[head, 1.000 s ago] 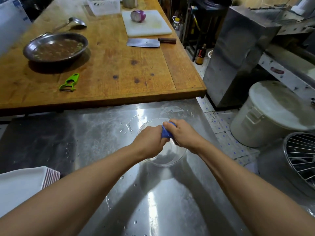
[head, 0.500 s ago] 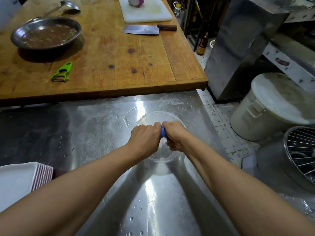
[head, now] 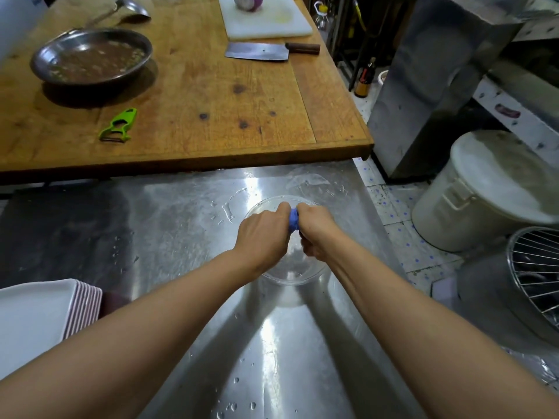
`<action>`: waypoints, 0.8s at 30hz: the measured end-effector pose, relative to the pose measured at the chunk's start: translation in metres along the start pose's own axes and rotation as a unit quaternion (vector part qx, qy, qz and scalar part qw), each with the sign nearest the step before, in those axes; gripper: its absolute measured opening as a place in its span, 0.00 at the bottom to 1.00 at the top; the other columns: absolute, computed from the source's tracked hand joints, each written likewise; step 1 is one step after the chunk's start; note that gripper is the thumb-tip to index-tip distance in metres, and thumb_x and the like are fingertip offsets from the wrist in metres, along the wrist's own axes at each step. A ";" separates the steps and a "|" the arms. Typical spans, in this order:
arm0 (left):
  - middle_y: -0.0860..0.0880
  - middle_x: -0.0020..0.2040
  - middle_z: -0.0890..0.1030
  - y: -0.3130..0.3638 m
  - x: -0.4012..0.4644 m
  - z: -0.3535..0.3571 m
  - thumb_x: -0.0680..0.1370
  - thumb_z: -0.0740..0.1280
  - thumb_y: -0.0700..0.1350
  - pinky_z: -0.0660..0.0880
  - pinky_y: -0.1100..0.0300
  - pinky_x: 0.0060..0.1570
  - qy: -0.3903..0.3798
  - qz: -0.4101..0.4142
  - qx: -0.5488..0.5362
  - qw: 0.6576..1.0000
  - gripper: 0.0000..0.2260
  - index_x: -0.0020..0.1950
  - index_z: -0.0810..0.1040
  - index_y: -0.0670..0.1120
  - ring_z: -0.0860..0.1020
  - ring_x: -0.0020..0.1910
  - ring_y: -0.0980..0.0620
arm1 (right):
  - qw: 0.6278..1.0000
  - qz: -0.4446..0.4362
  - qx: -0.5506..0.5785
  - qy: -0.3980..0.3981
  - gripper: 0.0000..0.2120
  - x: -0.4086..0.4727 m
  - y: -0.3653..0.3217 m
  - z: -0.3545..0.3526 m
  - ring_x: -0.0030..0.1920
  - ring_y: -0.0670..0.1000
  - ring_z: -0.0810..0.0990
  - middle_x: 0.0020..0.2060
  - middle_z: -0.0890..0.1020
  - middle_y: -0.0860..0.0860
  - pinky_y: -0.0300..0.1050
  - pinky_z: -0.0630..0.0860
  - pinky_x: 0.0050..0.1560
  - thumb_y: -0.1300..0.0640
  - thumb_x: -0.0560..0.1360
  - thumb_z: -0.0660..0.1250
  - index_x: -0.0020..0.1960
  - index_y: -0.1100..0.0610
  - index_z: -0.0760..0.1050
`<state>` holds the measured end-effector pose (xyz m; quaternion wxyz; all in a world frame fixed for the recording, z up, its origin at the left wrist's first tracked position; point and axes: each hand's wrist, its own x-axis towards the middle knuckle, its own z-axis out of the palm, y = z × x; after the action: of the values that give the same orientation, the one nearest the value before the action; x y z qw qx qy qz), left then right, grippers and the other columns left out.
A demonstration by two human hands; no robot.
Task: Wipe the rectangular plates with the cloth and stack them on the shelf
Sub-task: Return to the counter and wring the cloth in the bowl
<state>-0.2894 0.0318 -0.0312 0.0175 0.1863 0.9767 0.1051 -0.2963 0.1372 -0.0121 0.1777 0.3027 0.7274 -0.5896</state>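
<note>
Both hands are closed tight on the blue cloth (head: 293, 222) — the left hand (head: 263, 237) and the right hand (head: 317, 231) are pressed knuckle to knuckle, with only a small wad of fabric showing between them, directly above a clear glass bowl (head: 287, 278) on the wet steel tabletop (head: 181, 231). A wringing grip is suggested by the way the fists are set against each other, though no dripping water can be made out.

The cloth is judged soft, limp and probably damp; it can be bunched anywhere, but a flat pad in one palm would serve best for wiping.

The rectangular plates (head: 36, 316) are stacked at the lower left, well apart from the hands, none yet handled. They look like white ceramic — stiff, fairly heavy as a pile, breakable, and likely slick if wet. Each is best lifted singly by its short edges, thumb on the rim and fingers beneath, over the tabletop.

No shelf can be identified in the view.
</note>
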 end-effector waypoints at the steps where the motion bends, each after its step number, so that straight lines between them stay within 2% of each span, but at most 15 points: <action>1: 0.44 0.40 0.77 0.000 0.000 -0.001 0.79 0.59 0.45 0.59 0.55 0.30 -0.003 -0.018 -0.064 0.998 0.06 0.51 0.63 0.45 0.72 0.37 0.40 | 1.000 -0.012 -0.011 0.008 0.09 -0.002 -0.002 -0.001 0.28 0.50 0.65 0.31 0.68 0.53 0.39 0.62 0.27 0.58 0.76 0.55 0.38 0.58 0.67; 4: 0.45 0.40 0.73 0.003 -0.006 -0.009 0.78 0.61 0.45 0.64 0.54 0.34 -0.089 -0.041 -0.185 0.978 0.10 0.50 0.59 0.45 0.72 0.38 0.42 | 1.000 0.000 -0.021 0.000 0.07 -0.011 0.002 -0.003 0.27 0.51 0.68 0.33 0.72 0.56 0.38 0.66 0.26 0.62 0.73 0.54 0.45 0.60 0.70; 7: 0.45 0.40 0.74 0.004 -0.009 -0.012 0.77 0.63 0.42 0.66 0.53 0.35 -0.108 -0.084 -0.266 0.954 0.09 0.50 0.62 0.44 0.73 0.38 0.44 | 0.999 -0.011 0.044 -0.011 0.08 -0.016 0.007 -0.005 0.28 0.51 0.71 0.36 0.75 0.57 0.40 0.71 0.25 0.68 0.74 0.53 0.46 0.59 0.69; 9: 0.43 0.42 0.76 0.001 -0.009 -0.017 0.76 0.64 0.41 0.70 0.52 0.38 -0.099 -0.132 -0.330 0.929 0.05 0.48 0.70 0.42 0.75 0.41 0.42 | 0.996 -0.035 0.079 -0.017 0.12 -0.019 0.010 -0.009 0.35 0.53 0.75 0.39 0.75 0.56 0.45 0.75 0.33 0.72 0.75 0.54 0.47 0.57 0.70; 10: 0.43 0.39 0.76 -0.002 -0.008 -0.020 0.75 0.64 0.39 0.71 0.53 0.37 -0.084 -0.156 -0.355 0.918 0.02 0.43 0.73 0.42 0.75 0.40 0.42 | 0.994 -0.048 0.095 -0.017 0.14 -0.019 0.010 -0.012 0.38 0.54 0.76 0.40 0.75 0.56 0.46 0.77 0.38 0.74 0.74 0.53 0.46 0.57 0.71; 12: 0.46 0.33 0.76 -0.007 -0.011 -0.027 0.73 0.61 0.35 0.69 0.58 0.36 -0.057 -0.228 -0.415 0.879 0.10 0.35 0.75 0.46 0.73 0.37 0.45 | 0.991 -0.080 0.101 -0.019 0.17 -0.021 0.012 -0.015 0.42 0.55 0.76 0.40 0.75 0.55 0.48 0.79 0.43 0.76 0.74 0.53 0.43 0.57 0.72; 14: 0.47 0.35 0.77 -0.010 -0.015 -0.033 0.75 0.58 0.33 0.72 0.59 0.38 -0.052 -0.282 -0.485 0.826 0.13 0.39 0.77 0.48 0.74 0.36 0.46 | 0.990 -0.110 0.082 -0.008 0.19 -0.025 0.013 -0.018 0.40 0.53 0.77 0.43 0.76 0.56 0.43 0.79 0.39 0.77 0.73 0.54 0.42 0.54 0.71; 16: 0.46 0.38 0.78 -0.010 -0.019 -0.041 0.76 0.56 0.32 0.75 0.60 0.32 -0.068 -0.312 -0.536 0.782 0.13 0.45 0.76 0.47 0.77 0.34 0.48 | 0.988 -0.134 0.073 0.015 0.20 -0.030 0.012 -0.021 0.40 0.52 0.78 0.45 0.76 0.57 0.40 0.79 0.35 0.77 0.72 0.55 0.43 0.52 0.68; 18: 0.45 0.40 0.79 -0.005 -0.023 -0.050 0.75 0.56 0.33 0.76 0.61 0.28 -0.091 -0.320 -0.575 0.748 0.13 0.49 0.74 0.47 0.79 0.32 0.49 | 0.983 -0.161 0.076 0.034 0.20 -0.035 0.009 -0.024 0.44 0.54 0.79 0.49 0.76 0.59 0.44 0.81 0.39 0.77 0.72 0.55 0.44 0.51 0.65; 20: 0.47 0.42 0.79 0.001 -0.025 -0.058 0.75 0.57 0.35 0.76 0.60 0.32 -0.108 -0.301 -0.595 0.737 0.14 0.54 0.73 0.50 0.78 0.34 0.50 | 0.976 -0.201 0.061 0.057 0.21 -0.040 0.005 -0.025 0.48 0.58 0.79 0.52 0.76 0.61 0.52 0.81 0.48 0.77 0.71 0.55 0.42 0.49 0.65; 21: 0.47 0.42 0.79 0.005 -0.025 -0.061 0.75 0.59 0.36 0.77 0.59 0.33 -0.111 -0.289 -0.610 0.729 0.13 0.54 0.74 0.51 0.77 0.35 0.51 | 0.972 -0.218 0.058 0.061 0.21 -0.043 0.003 -0.026 0.48 0.58 0.79 0.51 0.77 0.61 0.52 0.80 0.48 0.77 0.71 0.55 0.42 0.49 0.65; 24: 0.45 0.42 0.80 0.016 -0.024 -0.067 0.75 0.63 0.32 0.78 0.59 0.31 -0.080 -0.282 -0.659 0.692 0.11 0.50 0.76 0.47 0.78 0.38 0.49 | 0.970 -0.215 0.104 0.038 0.18 -0.049 -0.009 -0.031 0.37 0.50 0.75 0.40 0.77 0.55 0.41 0.74 0.36 0.75 0.69 0.55 0.40 0.52 0.70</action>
<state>-0.2658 0.0240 0.0376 0.2431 -0.1496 0.6581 0.6968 -0.2619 0.1553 0.0319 -0.0133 0.1783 0.7163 -0.6745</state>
